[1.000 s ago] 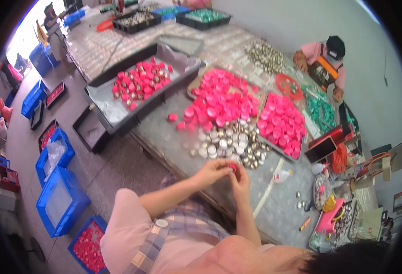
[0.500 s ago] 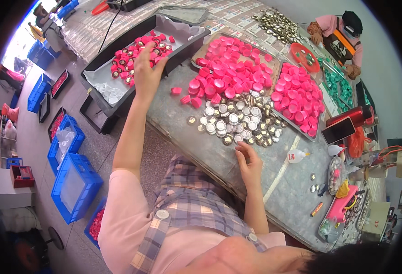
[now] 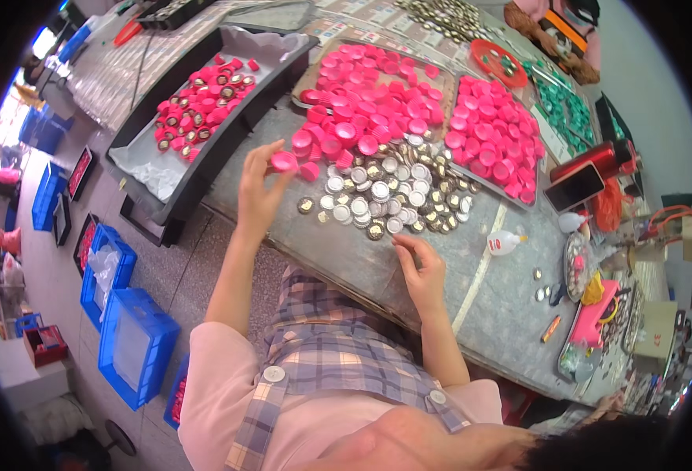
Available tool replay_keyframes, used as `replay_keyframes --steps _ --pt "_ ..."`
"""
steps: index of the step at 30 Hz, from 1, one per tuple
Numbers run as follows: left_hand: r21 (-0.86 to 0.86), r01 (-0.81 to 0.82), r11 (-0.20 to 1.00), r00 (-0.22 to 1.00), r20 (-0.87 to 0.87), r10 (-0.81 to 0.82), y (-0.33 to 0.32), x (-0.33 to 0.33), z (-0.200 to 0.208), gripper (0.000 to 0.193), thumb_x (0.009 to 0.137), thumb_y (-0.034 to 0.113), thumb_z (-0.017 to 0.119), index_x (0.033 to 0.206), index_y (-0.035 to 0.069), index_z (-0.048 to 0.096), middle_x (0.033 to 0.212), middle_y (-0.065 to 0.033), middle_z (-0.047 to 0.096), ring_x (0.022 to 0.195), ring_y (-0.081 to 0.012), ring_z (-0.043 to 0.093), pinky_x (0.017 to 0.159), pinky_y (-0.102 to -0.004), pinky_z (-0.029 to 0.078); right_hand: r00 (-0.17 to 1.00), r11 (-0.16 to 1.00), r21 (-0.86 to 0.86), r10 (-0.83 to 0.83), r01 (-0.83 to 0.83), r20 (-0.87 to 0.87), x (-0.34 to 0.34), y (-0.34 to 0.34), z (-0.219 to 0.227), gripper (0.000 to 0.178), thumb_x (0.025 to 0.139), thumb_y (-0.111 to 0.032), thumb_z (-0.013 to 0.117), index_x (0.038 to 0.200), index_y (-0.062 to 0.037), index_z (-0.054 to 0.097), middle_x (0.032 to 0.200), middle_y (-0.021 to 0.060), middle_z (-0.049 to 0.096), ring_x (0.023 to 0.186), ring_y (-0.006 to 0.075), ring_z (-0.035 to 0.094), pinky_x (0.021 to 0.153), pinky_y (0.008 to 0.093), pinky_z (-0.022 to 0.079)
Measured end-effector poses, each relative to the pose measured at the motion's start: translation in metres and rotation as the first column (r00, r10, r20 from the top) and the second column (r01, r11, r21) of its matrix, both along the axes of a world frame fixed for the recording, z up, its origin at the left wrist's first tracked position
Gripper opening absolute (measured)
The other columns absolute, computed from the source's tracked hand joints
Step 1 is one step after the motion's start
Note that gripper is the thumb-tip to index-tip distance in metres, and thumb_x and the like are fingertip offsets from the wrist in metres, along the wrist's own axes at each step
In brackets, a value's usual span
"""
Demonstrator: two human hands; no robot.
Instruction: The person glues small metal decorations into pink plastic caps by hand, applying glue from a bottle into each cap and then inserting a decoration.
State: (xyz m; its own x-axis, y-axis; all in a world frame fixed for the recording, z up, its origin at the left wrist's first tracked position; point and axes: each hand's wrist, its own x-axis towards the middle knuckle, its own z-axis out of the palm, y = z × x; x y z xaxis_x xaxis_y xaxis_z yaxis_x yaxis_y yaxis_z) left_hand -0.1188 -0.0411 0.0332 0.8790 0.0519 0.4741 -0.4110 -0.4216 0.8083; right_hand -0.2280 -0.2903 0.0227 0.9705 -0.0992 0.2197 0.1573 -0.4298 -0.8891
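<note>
My left hand is over the table's near left edge, its thumb and fingers pinching a small pink fluted cup. Just beyond that cup a heap of similar pink cups spills off a tray. At the near edge of a pile of round silver and dark discs is my right hand. Its thumb and forefinger are apart, fingertips close to the discs, and I see nothing between them. The black crate at left, lined with white sheet, contains pink cups with discs inside.
A second tray of pink cups lies to the right. Beyond are green pieces, a red basket and another person's hands. A white squeeze bottle and phone are at right; blue crates stand on the floor.
My left hand has come back from over the black crate to the table and now pinches a pink cup. The right hand stays beside the discs. The whole view has shifted slightly.
</note>
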Motion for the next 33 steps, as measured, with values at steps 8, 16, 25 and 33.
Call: replay_keyframes --steps 8,16,25,33 --pt "-0.192 0.532 0.824 0.843 0.029 -0.538 -0.080 -0.052 -0.003 0.071 0.070 -0.011 0.058 0.130 0.006 0.025 0.111 -0.0113 0.049 0.102 -0.0190 0.048 0.090 -0.0318 0.037 0.989 0.920 0.379 0.131 -0.098 -0.062 0.013 0.014 0.031 0.040 0.072 -0.005 0.064 0.110 -0.0038 0.051 0.097 0.0067 0.059 0.085 0.0151 0.057 0.076 0.0276 0.045" --pt "-0.411 0.563 0.717 0.758 -0.088 -0.646 -0.113 -0.065 -0.012 0.073 0.072 -0.011 0.055 0.132 0.006 0.018 0.116 -0.0135 0.047 0.106 -0.0207 0.048 0.092 -0.0332 0.036 0.947 0.617 0.786 0.242 0.017 -0.211 0.009 -0.005 0.024 0.044 0.074 -0.006 0.064 0.114 0.0003 0.045 0.101 0.0069 0.055 0.090 0.0119 0.055 0.078 0.0262 0.045" --pt "-0.871 0.148 0.469 0.443 -0.366 -0.818 -0.106 -0.071 -0.022 0.040 0.088 0.024 0.047 0.123 0.004 0.039 0.109 -0.0062 0.050 0.098 -0.0135 0.049 0.084 -0.0278 0.040 0.977 0.794 0.607 0.161 -0.044 -0.140 0.003 -0.016 0.015 0.039 0.068 -0.014 0.071 0.103 -0.0046 0.058 0.080 -0.0016 0.051 0.072 0.0077 0.045 0.063 0.0211 0.039" --pt "-0.965 -0.103 0.242 0.377 -0.263 -0.888 -0.105 -0.066 -0.017 0.049 0.084 0.033 0.051 0.124 0.008 0.036 0.099 -0.0125 0.057 0.076 -0.0158 0.058 0.062 -0.0274 0.050 0.952 0.960 0.131 -0.265 0.246 0.153 -0.009 -0.048 0.019 0.038 0.069 -0.014 0.068 0.104 -0.0055 0.056 0.079 0.0021 0.047 0.069 0.0121 0.044 0.067 0.0243 0.039"
